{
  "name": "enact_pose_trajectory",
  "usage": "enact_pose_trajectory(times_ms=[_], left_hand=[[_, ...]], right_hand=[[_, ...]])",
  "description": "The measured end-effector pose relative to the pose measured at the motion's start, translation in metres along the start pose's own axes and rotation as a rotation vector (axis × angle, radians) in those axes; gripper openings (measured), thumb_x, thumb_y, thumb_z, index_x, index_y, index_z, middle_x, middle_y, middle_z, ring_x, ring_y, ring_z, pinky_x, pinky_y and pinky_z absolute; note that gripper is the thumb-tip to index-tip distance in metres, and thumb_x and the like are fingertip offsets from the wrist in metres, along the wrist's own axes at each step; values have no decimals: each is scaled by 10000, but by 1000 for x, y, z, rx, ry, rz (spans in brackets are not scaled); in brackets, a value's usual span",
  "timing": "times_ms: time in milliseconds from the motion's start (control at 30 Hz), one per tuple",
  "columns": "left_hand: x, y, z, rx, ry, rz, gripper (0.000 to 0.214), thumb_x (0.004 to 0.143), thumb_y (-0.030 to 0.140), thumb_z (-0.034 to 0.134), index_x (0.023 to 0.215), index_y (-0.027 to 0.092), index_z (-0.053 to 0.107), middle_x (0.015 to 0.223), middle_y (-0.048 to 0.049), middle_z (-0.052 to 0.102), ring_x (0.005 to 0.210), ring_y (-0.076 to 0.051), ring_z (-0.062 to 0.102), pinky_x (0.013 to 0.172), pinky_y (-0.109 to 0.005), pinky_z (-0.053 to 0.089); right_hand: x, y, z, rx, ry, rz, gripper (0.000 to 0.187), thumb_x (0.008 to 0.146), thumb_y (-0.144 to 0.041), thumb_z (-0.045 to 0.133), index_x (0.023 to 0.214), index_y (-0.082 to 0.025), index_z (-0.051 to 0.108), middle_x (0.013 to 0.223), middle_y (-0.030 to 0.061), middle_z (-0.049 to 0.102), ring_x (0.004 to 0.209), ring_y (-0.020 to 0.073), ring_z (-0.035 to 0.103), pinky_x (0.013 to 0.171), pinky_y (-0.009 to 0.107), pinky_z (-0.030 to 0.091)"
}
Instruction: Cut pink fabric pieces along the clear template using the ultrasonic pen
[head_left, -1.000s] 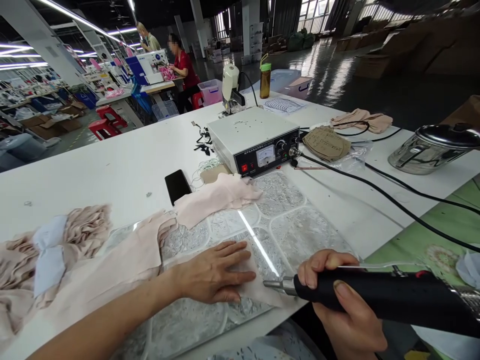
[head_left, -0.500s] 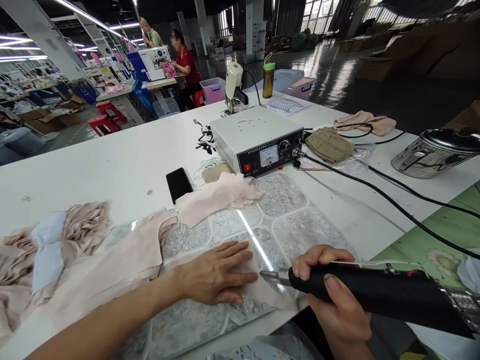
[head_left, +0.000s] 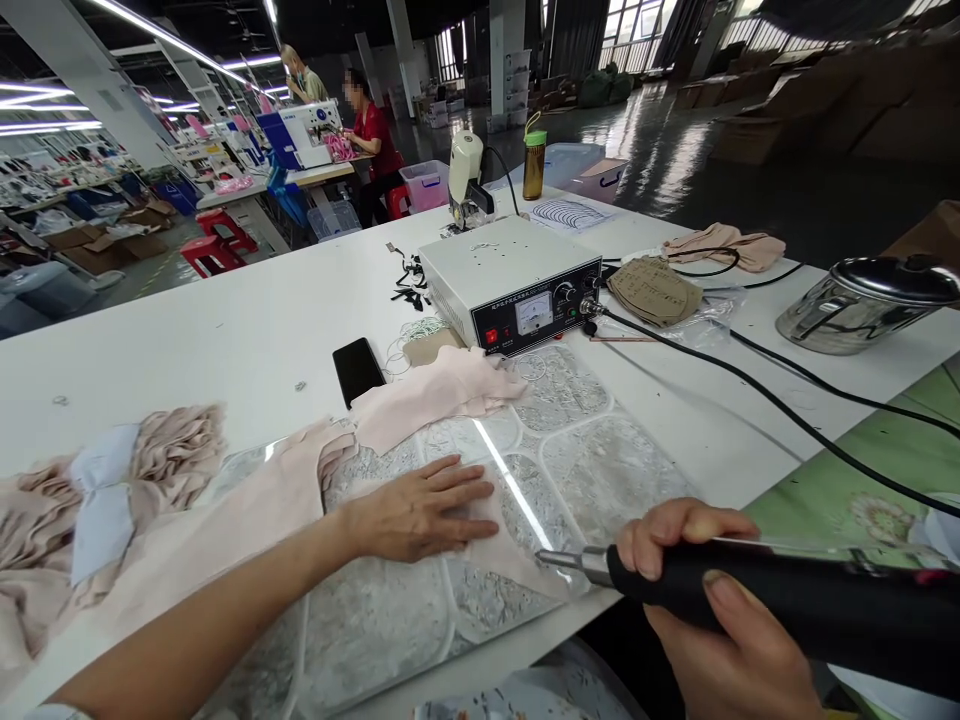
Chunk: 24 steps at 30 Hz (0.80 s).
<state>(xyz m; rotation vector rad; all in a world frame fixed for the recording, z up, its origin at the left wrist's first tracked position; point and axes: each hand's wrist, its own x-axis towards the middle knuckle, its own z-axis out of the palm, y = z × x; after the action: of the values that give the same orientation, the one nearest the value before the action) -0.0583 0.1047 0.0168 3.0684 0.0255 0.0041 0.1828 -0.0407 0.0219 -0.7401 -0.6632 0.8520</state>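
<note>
My left hand lies flat with fingers stretched over a thin pale pink fabric piece on a glossy grey marble-patterned mat. My right hand is wrapped round a black handheld ultrasonic tool with a tapered metal tip. That tip is at the fabric's right part; whether it touches cannot be told. A pile of pink fabric pieces lies left of my hand. Another pink stack rests beyond it.
A control box with a dial stands behind the mat, its black cable running right. Around it are a phone, a drink bottle, brown patterns and a steel pot. Bundled fabric sits left. Two people work farther back.
My left hand has shifted slightly left and away from me on the fabric. The tool in my right hand has moved right, its tip now farther from my left fingers.
</note>
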Motion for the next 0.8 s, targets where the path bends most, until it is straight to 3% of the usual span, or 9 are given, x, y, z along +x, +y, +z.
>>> enact_pose_trajectory(times_ms=[100,233,333,633,800], left_hand=[[0,13,-4,1,50,-27,340,1023,311,423,1314,187,550,1406,-125,513,1361,-279,416,1145,-493,324],[4,50,-2,-58,202,-119,303,1015,223,415,1249,93,559,1247,-146,629,1222,-235,553,1049,-385,467],[7,69,3,-58,225,-185,307,1013,222,408,1254,85,541,1227,-166,628,1212,-258,561,992,-393,515],[8,76,8,17,186,-232,317,1005,280,451,1286,156,530,1221,-150,611,1250,-298,531,994,-442,515],[13,84,11,57,153,-272,357,990,322,485,1319,189,520,1205,-149,602,1236,-333,539,964,-494,522]], right_hand=[[-8,-9,-4,-32,-6,-5,112,828,-327,602,818,-224,559,749,-3,491,559,114,508,514,299,497],[-14,-10,-6,-77,-46,-2,94,849,-329,604,848,-242,568,746,4,505,571,130,533,531,318,517],[-18,-11,-8,-108,-88,44,73,876,-329,583,874,-259,563,754,2,520,599,140,562,568,326,525],[-28,-16,-10,-143,-81,48,71,887,-340,577,922,-283,552,783,4,527,653,160,568,609,346,532],[-30,-16,-16,-187,-133,27,69,892,-238,556,945,-282,558,760,9,561,649,162,587,581,326,548]])
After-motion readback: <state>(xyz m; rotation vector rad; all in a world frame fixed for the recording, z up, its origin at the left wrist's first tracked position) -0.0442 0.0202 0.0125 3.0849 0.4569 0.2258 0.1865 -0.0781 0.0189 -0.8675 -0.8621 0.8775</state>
